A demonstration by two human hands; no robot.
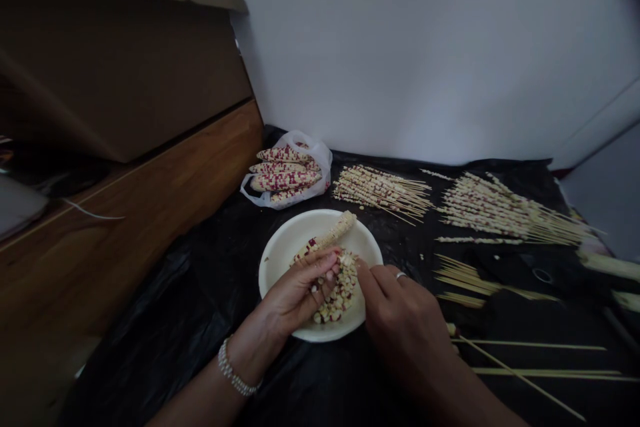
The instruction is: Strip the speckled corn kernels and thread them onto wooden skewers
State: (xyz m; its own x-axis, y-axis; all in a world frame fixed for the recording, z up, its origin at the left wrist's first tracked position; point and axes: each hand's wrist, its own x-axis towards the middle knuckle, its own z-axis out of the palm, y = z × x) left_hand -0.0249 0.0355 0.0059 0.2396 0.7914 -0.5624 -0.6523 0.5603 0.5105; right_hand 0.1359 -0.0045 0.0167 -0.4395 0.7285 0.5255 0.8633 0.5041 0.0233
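While the cob (331,235) slants away rightward, both hands (300,288) (400,307) curl, their grip unclear.

Left forearm (193,397) in from near left, wrist (263,332) roughly straight, left hand (303,287) turned part palm-up, fingers curled, thumb pointing far right. Right forearm (465,390) in from near right, right hand (400,303) back-up, fingers bent, their tips mostly hidden. Hands sit close but apart; can't confirm either grip.
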